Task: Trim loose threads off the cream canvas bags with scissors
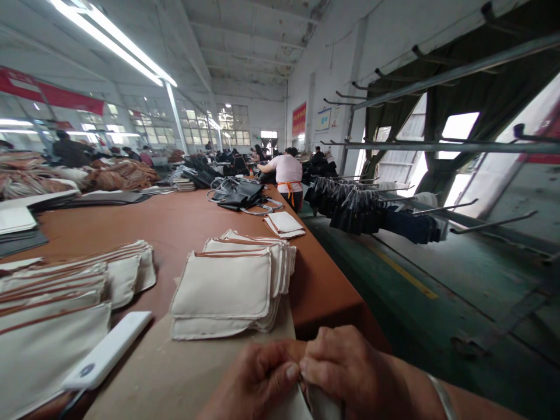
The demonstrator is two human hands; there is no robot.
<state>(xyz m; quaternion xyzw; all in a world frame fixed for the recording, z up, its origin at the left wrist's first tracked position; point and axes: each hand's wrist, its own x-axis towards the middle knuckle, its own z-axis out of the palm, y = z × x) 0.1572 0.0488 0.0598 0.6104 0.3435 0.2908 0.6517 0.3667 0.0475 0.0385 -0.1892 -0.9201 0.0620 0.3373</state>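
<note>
The left hand and right hand are bare, low at six o'clock. A thin, silvery metal bangle circles the right wrist toward five o'clock, and the right forearm beyond it is bare too.

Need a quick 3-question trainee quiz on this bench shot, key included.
1. What do the left hand and right hand pinch between them?
2. True or false: the black bags on the right hang from a metal rack.
3. Which is nearer the hands: the stack of cream canvas pouches or the standing co-worker?

Key:
1. A piece of cream fabric.
2. True.
3. The stack of cream canvas pouches.
</note>
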